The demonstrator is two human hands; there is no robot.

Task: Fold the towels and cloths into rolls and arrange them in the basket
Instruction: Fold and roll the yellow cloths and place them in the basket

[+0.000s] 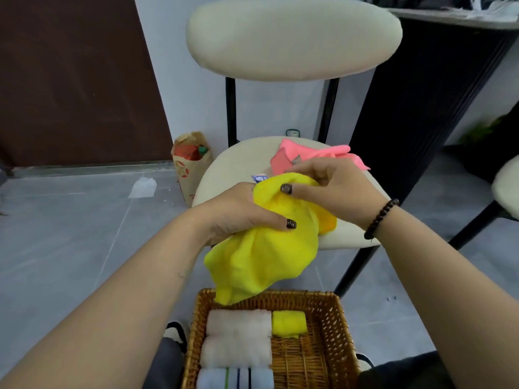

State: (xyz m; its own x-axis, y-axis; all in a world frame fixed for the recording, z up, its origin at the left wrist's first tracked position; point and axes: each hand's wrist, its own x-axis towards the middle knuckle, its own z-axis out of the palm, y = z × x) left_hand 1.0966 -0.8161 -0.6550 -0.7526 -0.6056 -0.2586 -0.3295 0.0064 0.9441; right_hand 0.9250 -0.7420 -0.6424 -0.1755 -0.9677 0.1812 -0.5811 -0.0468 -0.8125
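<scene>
I hold a loose yellow cloth [261,259] above the front of the chair seat. My left hand [238,211] grips its left side with the thumb on top. My right hand [331,186] pinches its upper edge. The cloth hangs down to the far rim of the wicker basket [334,332]. Inside the basket lie two white towel rolls [238,324], a striped pale blue roll [236,379] and a small yellow roll [289,322]. A pink cloth [314,155] lies crumpled on the cream chair seat [230,164] behind my hands.
The chair has a cream backrest [292,37] and black legs. A brown paper bag [191,164] stands on the grey floor left of the chair. A dark ribbed cabinet [421,108] stands to the right. Another chair's seat edge [508,189] shows at far right.
</scene>
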